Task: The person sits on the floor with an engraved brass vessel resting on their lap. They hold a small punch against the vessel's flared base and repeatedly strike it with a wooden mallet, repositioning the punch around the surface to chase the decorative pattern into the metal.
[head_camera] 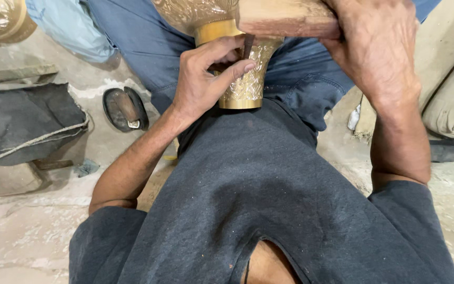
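The brass vessel point(248, 79) rests on the person's lap, its foot against the shirt point(269, 189), and the left hand point(206, 79) lies on its left side with a thin punch point(248, 46) between the fingers, standing on the vessel. The wooden mallet point(285, 18) is above the punch, in the right hand point(374, 42). On the floor to the left lies a sandal point(125, 109), further left a cloth bag point(24, 123), and a second vessel point(1, 20) is in the far left corner.

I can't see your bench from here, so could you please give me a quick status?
Left hand pinches punch against brass vase. Right hand grips wooden mallet over it. Nothing in the way.
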Available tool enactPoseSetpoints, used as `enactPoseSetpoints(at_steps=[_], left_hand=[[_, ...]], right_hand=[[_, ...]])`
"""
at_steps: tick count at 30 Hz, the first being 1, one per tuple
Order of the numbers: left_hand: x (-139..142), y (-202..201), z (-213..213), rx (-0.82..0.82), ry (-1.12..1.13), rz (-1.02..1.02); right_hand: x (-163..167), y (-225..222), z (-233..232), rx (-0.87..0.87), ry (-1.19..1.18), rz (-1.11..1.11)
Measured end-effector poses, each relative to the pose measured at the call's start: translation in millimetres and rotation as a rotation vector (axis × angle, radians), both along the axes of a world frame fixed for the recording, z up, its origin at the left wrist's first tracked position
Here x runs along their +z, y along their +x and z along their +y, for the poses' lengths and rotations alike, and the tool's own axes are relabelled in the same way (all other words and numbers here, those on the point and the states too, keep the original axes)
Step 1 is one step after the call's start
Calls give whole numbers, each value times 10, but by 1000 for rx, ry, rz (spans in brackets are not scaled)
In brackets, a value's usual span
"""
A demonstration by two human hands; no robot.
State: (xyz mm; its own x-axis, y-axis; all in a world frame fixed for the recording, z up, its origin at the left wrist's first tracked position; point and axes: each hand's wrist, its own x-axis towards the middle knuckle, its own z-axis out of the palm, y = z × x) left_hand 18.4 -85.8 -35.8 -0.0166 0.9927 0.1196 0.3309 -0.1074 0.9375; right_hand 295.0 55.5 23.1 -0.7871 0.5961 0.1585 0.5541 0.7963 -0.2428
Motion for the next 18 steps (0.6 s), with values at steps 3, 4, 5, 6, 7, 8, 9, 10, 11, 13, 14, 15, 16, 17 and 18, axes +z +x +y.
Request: enactPoseSetpoints(at_steps=[3,4,5,6,7,8,9,10,11,13,14,15,16,17,18], left_hand=[[11,-8,-9,-7,15,-15],[12,-13,-12,-16,22,-21],[13,-18,-13,-22,30,-25],[13,-20,-16,-18,31,-9],[10,-23,-9,-17,35,8],[8,-23,-5,-17,39,27],[6,-23,4,-17,14,14],[5,-19,8,-17,-14,-2],[5,-17,16,-20,-40,-18],[12,-12,17,-10,-26,-7],[18,-13,13,-5,-22,-1],[23,-15,7,-8,-7,-14],[26,-18,0,-10,8,-29],[26,-20,-7,-12,21,-44],[24,-22,-17,-11,9,-26]], right_hand=[[-16,15,-8,-19,-79,80],[-24,23,-18,-56,-160,123],[-31,29,-12,-51,-158,111],[-40,35,-20,-47,-156,100],[-47,41,-4,-7,-65,35],[-58,44,-6,-10,-81,47],[-66,49,1,-12,-96,59],[-78,49,-6,-56,-221,145],[-81,58,3,-60,-211,131],[-89,71,-1,-24,-58,7],[-91,78,-12,-19,-23,-11],[-91,84,-12,-15,12,-29],[-90,90,-24,-44,-57,46],[-89,91,-23,-40,-57,50],[-89,90,-32,-36,-56,54]])
